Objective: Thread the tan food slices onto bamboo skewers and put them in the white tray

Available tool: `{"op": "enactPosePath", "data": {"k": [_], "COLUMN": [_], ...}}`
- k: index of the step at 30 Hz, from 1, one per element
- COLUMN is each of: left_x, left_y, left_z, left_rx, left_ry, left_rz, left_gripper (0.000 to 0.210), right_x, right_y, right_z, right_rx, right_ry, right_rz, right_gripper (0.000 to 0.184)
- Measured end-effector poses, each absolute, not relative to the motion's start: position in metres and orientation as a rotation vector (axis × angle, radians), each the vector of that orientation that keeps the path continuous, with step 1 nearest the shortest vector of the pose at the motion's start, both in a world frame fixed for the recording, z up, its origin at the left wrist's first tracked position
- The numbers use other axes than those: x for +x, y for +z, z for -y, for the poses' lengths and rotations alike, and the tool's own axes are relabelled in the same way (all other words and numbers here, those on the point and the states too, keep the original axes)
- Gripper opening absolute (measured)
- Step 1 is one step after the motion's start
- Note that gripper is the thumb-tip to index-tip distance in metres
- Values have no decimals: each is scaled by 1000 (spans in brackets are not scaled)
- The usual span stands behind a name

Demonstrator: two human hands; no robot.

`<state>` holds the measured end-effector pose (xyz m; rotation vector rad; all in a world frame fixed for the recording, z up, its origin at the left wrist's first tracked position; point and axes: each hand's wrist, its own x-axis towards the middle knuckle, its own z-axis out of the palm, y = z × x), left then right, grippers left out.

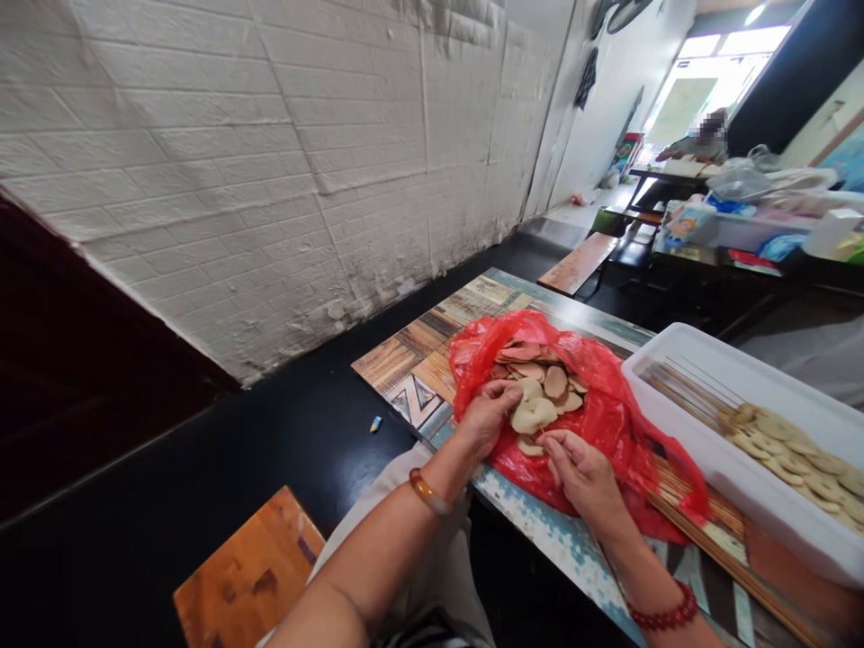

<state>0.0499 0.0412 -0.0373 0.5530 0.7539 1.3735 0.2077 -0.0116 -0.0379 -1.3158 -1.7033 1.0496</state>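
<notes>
My left hand pinches a pale, thin round food slice at the mouth of a red plastic bag. My right hand is closed on a thin wooden skewer, whose tip meets the pale slices; how far it passes through them I cannot make out. Many loose slices fill the open bag beyond my fingers. To the right, a white plastic tub holds skewers threaded with similar slices. A bundle of bare skewers lies on the table between the bag and the tub.
The patterned wooden table carries the bag and tub. A wooden stool stands at lower left, a bench beyond the table. A white brick-pattern wall runs along the left. Farther back, a person sits near a cluttered table.
</notes>
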Motion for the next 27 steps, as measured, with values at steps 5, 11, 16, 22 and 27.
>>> {"op": "enactPosePath", "data": {"k": [5, 11, 16, 22, 27], "left_x": [50, 50, 50, 50, 49], "left_y": [-38, -41, -41, -39, -40], "left_z": [-41, -42, -43, -43, -43], "left_rx": [567, 574, 587, 613, 649], "left_ry": [1381, 1351, 1338, 1318, 1305], "left_rz": [-762, -763, -763, -755, -744], "left_gripper": [35, 38, 34, 33, 31], "right_x": [207, 207, 207, 207, 207], "right_y": [-38, -41, -39, -36, -39], "right_z": [11, 11, 11, 11, 9], "right_rx": [-1319, -1331, -1332, -1350, -1351], "right_ry": [1051, 1040, 1058, 1014, 1016], "right_rz": [1699, 1701, 1688, 1693, 1680], "right_gripper": [35, 36, 34, 33, 34]}}
